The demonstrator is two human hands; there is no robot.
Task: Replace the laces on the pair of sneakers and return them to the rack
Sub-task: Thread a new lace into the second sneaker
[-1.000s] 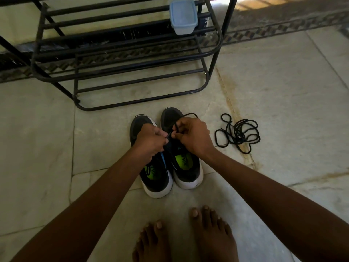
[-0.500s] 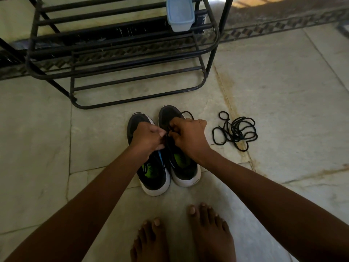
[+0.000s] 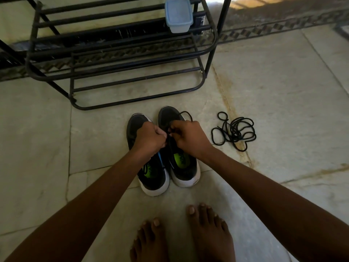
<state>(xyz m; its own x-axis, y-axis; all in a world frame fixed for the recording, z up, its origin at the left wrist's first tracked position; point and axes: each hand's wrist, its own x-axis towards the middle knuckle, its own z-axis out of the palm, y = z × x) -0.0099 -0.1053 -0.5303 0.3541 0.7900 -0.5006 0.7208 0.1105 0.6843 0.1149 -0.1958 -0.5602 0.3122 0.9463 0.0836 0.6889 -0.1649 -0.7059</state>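
Black sneakers [image 3: 181, 167] lie side by side, toes toward the rack [image 3: 120, 53].

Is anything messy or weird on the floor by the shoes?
A little. A loose black lace lies in a tangled heap on the floor tiles, to the right of the sneakers, not in any shoe. A brownish stain streak runs along the tile under it. Both hands, left hand and right hand, pinch the right sneaker's lace.
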